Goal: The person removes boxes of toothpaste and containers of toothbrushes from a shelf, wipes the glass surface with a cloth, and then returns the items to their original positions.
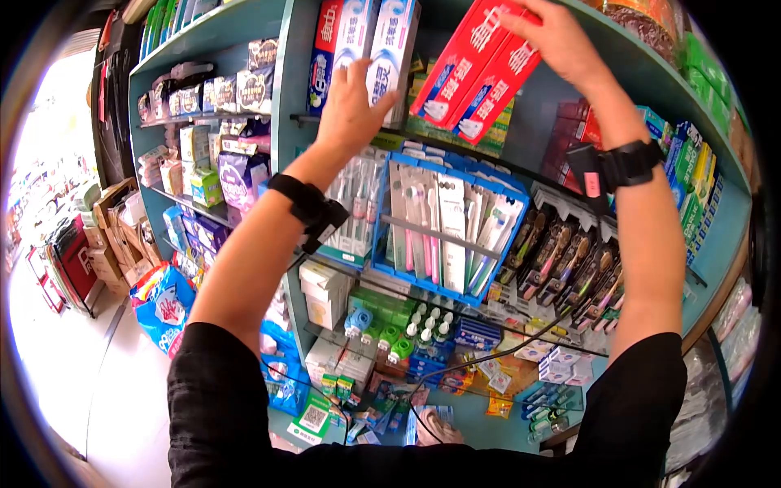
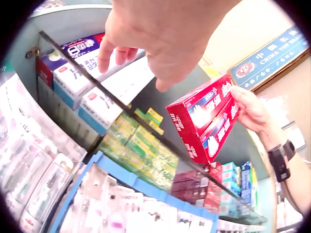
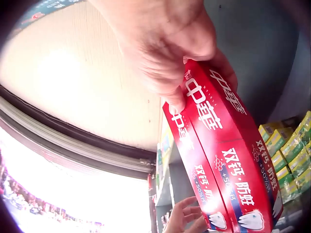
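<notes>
My right hand [image 1: 561, 45] grips two red toothpaste boxes [image 1: 476, 77] side by side at their upper end. They are tilted, in front of the upper shelf, with tooth pictures on their lower ends. My left hand [image 1: 351, 114] is apart from them, its fingers loosely bent with nothing held. In the head view it overlaps the white and blue toothpaste boxes [image 1: 393, 49] standing on that shelf. The left wrist view shows the hand above these white boxes [image 2: 109, 104], which lie beside a purple one.
Small green and yellow boxes [image 2: 141, 150] are stacked behind the glass shelf edge. Below sits a blue tray [image 1: 378, 220] of packaged toothbrushes, with more dark toothbrush packs [image 1: 561, 264] on its right. Dark red boxes [image 1: 565, 134] occupy the right part of the upper shelf.
</notes>
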The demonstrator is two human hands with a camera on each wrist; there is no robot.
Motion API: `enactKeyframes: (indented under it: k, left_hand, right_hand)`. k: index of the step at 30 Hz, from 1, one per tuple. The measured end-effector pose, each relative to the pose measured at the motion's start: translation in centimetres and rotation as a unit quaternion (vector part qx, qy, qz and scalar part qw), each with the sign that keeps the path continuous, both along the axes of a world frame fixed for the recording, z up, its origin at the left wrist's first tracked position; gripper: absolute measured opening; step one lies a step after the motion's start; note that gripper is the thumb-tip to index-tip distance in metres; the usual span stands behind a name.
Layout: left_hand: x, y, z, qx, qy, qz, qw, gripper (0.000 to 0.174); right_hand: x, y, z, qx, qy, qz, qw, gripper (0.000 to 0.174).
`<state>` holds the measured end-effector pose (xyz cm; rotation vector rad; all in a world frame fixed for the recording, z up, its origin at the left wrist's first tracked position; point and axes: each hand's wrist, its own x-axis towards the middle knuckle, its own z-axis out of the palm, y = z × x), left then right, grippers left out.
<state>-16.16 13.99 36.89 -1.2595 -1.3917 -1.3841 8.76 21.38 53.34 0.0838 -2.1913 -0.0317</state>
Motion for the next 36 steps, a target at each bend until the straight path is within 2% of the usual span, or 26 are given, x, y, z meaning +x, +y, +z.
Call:
enactKeyframes:
  k: [2,4,5,7,9,11,12,14,15,16,18,20,21,22,25,28,29,32,36]
  left_hand:
    - [0.6,-1.6,0.1,0.05,0.032,-0.093,0.994,0.06]
    - [3.6,-5.5,-0.9,0.019,0.044,-0.189,0.981,0.054]
    - [5.2,-8.1,-1.3,-0.07,-0.038,-0.317,0.945,0.071]
    - [9.2,-12.8,-3.0,-0.178,-0.157,-0.452,0.86,0.088]
    - [10.5,-14.5,-6.7,-0.23,-0.137,-0.476,0.838,0.081]
    - [9.6,-14.0,-12.4,-0.292,-0.134,-0.349,0.88,0.057]
    - [10.6,-14.6,-13.3,-0.302,-0.183,-0.439,0.826,0.06]
    - [10.2,-13.8,-19.1,-0.249,-0.269,-0.423,0.829,0.057]
    - [10.1,-13.5,-21.4,-0.25,-0.33,-0.462,0.784,0.056]
    - [9.9,-13.6,-22.7,-0.281,-0.365,-0.456,0.762,0.057]
    - [10.5,-13.5,-26.3,-0.257,-0.436,-0.453,0.734,0.053]
    - [10.2,-13.2,-30.2,-0.254,-0.492,-0.454,0.698,0.051]
    - [10.2,-13.5,-31.7,-0.269,-0.494,-0.426,0.708,0.051]
    - [10.1,-13.8,-33.0,-0.285,-0.495,-0.398,0.718,0.05]
    - [9.8,-14.9,-36.0,-0.3,-0.527,-0.377,0.7,0.05]
    - [9.8,-16.2,-37.9,-0.318,-0.571,-0.366,0.662,0.054]
    - [9.7,-16.6,-38.4,-0.326,-0.581,-0.362,0.652,0.055]
    - [9.0,-17.2,-40.3,-0.34,-0.602,-0.362,0.625,0.062]
    - [7.9,-18.2,-41.9,-0.347,-0.611,-0.37,0.607,0.071]
  right_hand:
    - [1.5,-2.0,-1.1,0.021,0.025,0.035,0.999,0.03]
    - [2.9,-4.8,-3.5,-0.006,-0.033,0.044,0.998,0.032]
    - [2.9,-5.9,-5.9,-0.048,-0.04,0.062,0.996,0.033]
    - [2.3,-7.8,-11.6,-0.145,-0.074,0.107,0.981,0.035]
    - [1.7,-7.9,-16.7,-0.147,-0.138,0.139,0.97,0.04]
    - [1.7,-7.7,-21.8,-0.07,-0.173,0.095,0.978,0.042]
    - [1.7,-7.3,-24.5,-0.05,-0.172,0.038,0.983,0.04]
    - [0.5,-7.4,-29.5,-0.033,-0.16,0.113,0.98,0.043]
    - [-0.1,-7.1,-32.1,-0.052,-0.144,0.126,0.98,0.038]
    - [-0.6,-6.9,-33.8,-0.101,-0.145,0.141,0.974,0.037]
    - [-1.3,-6.7,-38.0,-0.225,-0.173,0.152,0.947,0.038]
    - [-1.8,-7.1,-41.2,-0.281,-0.198,0.141,0.928,0.039]
    - [-1.9,-7.5,-42.7,-0.304,-0.2,0.136,0.921,0.039]
    - [-2.0,-7.9,-44.0,-0.317,-0.207,0.134,0.916,0.04]
    - [-2.5,-8.4,-47.4,-0.336,-0.236,0.138,0.901,0.042]
    - [-3.1,-8.1,-50.6,-0.433,-0.291,0.172,0.835,0.041]
    - [-3.1,-8.2,-51.4,-0.514,-0.304,0.201,0.777,0.041]
    - [-3.7,-8.2,-51.8,-0.53,-0.398,0.195,0.723,0.041]
    - [-5.2,-8.5,-53.4,-0.506,-0.444,0.197,0.713,0.04]
